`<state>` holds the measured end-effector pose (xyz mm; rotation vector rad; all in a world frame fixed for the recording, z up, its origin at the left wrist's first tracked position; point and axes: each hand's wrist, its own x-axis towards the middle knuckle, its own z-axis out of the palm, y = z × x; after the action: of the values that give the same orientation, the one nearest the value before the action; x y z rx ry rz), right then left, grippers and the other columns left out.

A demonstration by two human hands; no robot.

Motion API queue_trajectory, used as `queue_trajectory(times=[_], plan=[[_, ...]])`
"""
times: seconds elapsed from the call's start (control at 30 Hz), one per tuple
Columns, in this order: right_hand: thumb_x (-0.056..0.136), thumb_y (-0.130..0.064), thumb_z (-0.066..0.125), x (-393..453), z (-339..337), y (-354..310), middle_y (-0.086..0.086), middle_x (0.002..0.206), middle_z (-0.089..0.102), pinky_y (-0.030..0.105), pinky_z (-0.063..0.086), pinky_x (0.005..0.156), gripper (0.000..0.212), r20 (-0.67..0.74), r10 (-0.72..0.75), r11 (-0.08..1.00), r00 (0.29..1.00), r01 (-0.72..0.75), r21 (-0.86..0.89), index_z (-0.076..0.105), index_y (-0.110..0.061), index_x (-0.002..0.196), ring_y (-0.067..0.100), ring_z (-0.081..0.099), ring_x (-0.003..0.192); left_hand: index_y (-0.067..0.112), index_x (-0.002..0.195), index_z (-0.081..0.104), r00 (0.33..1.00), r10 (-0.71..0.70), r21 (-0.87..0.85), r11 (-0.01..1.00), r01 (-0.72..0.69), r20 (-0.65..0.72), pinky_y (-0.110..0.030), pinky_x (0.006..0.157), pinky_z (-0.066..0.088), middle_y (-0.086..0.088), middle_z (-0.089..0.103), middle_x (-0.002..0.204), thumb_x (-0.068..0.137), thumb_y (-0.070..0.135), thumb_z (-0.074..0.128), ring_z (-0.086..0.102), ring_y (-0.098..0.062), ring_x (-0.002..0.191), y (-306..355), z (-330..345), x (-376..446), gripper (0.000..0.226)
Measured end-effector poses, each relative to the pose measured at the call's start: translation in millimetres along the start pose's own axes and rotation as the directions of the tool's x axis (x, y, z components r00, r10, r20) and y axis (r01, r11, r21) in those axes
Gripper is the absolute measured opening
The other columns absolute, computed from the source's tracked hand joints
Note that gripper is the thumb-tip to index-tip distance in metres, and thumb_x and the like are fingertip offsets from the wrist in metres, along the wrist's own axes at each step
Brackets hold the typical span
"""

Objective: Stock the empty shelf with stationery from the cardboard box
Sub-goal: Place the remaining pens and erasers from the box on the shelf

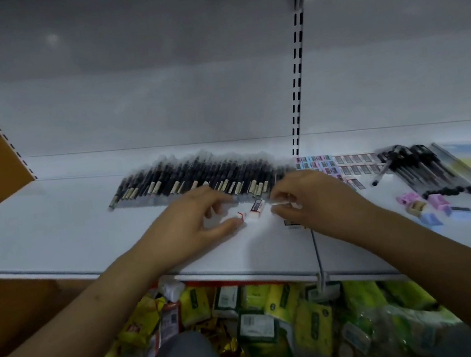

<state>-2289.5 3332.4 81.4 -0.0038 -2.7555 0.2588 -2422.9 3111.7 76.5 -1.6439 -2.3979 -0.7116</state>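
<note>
Fingers of left hand (200,216) pinching small eraser (241,216), right hand (306,198) grasp blurred, cannot tell, shelf (53,228)

Both arms reach forward, left hand (200,216) and right hand (309,198) with fingers loosely curled, fingertips facing.

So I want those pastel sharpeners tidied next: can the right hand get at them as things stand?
Probably yes. The pastel sharpeners lie loose on the open shelf beside the right hand, with nothing between them; it is busy with a small eraser first.
</note>
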Motion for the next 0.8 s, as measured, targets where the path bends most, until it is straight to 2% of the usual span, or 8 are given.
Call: queue_trajectory(times=[0.13, 0.3, 0.4, 0.47, 0.53, 0.6, 0.7, 0.8], plan=[[0.089, -0.041, 0.066, -29, -9, 10, -0.007, 0.101, 0.062, 0.025, 0.045, 0.083, 0.028, 0.088, 0.002, 1.0, 0.996, -0.004, 0.017, 0.069, -0.022, 0.109, 0.006, 0.05, 0.089, 0.025, 0.109, 0.07, 0.999, 0.01, 0.057, 0.998, -0.012, 0.035, -0.018, 0.069, 0.044, 0.012, 0.057, 0.095, 0.09, 0.03, 0.069, 0.054, 0.0, 0.078, 17, 14, 14, 0.02], [0.09, -0.03, 0.067, -46, 2, 13, -0.007, 0.102, 0.057, 0.026, 0.042, 0.083, 0.019, 0.117, 0.013, 0.996, 0.993, -0.023, 0.088, 0.066, -0.023, 0.108, 0.006, 0.046, 0.091, 0.027, 0.123, 0.062, 0.99, -0.136, 0.069, 0.989, 0.134, 0.026, -0.006, 0.064, 0.034, 0.01, 0.05, 0.103, 0.086, 0.033, 0.073, 0.05, 0.002, 0.08, 25, 23, 11, 0.039], [0.09, -0.02, 0.068, -47, 3, 8, -0.005, 0.097, 0.058, 0.023, 0.04, 0.079, 0.02, 0.103, 0.04, 0.981, 0.994, -0.059, 0.185, 0.063, -0.017, 0.109, 0.007, 0.05, 0.086, 0.025, 0.122, 0.064, 0.973, -0.227, 0.086, 0.971, 0.222, 0.044, -0.012, 0.058, 0.039, 0.011, 0.059, 0.095, 0.089, 0.028, 0.069, 0.054, 0.001, 0.075, 34, 24, 11, 0.034], [0.092, -0.015, 0.065, -47, 3, 6, -0.002, 0.107, 0.06, 0.021, 0.038, 0.082, 0.029, 0.085, 0.023, 0.977, 0.996, -0.04, 0.208, 0.061, -0.016, 0.12, 0.008, 0.051, 0.092, 0.024, 0.118, 0.067, 0.975, -0.219, 0.063, 0.974, 0.217, 0.024, -0.019, 0.057, 0.045, 0.012, 0.063, 0.086, 0.088, 0.024, 0.069, 0.057, -0.002, 0.071, 41, 22, 13, 0.03], [0.095, -0.013, 0.06, -49, -1, 9, 0.0, 0.117, 0.06, 0.023, 0.04, 0.091, 0.032, 0.069, -0.002, 0.984, 0.998, -0.01, 0.176, 0.06, -0.017, 0.126, 0.013, 0.052, 0.105, 0.025, 0.115, 0.069, 0.983, -0.182, 0.032, 0.983, 0.182, -0.013, -0.018, 0.059, 0.044, 0.012, 0.059, 0.085, 0.086, 0.02, 0.071, 0.056, -0.004, 0.07, 50, 21, 16, 0.03], [0.095, -0.004, 0.057, -56, -10, 17, 0.001, 0.117, 0.06, 0.03, 0.044, 0.094, 0.032, 0.084, -0.002, 0.991, 0.996, -0.01, 0.136, 0.065, -0.017, 0.122, 0.016, 0.053, 0.108, 0.024, 0.113, 0.069, 0.99, -0.131, 0.027, 0.991, 0.132, -0.042, -0.015, 0.061, 0.038, 0.01, 0.054, 0.089, 0.084, 0.016, 0.07, 0.052, -0.004, 0.074, 64, 25, 22, 0.03], [0.089, 0.01, 0.052, -72, -25, 36, 0.003, 0.113, 0.06, 0.036, 0.049, 0.086, 0.038, 0.134, 0.002, 0.995, 0.991, -0.016, 0.101, 0.071, -0.015, 0.11, 0.015, 0.055, 0.097, 0.021, 0.119, 0.068, 0.996, -0.083, 0.07, 0.994, 0.084, -0.014, -0.019, 0.065, 0.034, 0.008, 0.045, 0.093, 0.086, 0.016, 0.066, 0.047, -0.009, 0.077, 95, 49, 33, 0.033], [0.098, -0.005, 0.047, -87, -34, 46, 0.002, 0.129, 0.056, 0.026, 0.045, 0.093, 0.031, 0.193, 0.05, 0.993, 0.98, -0.069, 0.098, 0.069, -0.015, 0.116, 0.013, 0.056, 0.105, 0.021, 0.127, 0.064, 0.994, -0.072, 0.115, 0.991, 0.063, 0.084, -0.023, 0.077, 0.041, 0.004, 0.045, 0.104, 0.091, 0.026, 0.064, 0.054, -0.015, 0.088, 121, 71, 43, 0.037]])
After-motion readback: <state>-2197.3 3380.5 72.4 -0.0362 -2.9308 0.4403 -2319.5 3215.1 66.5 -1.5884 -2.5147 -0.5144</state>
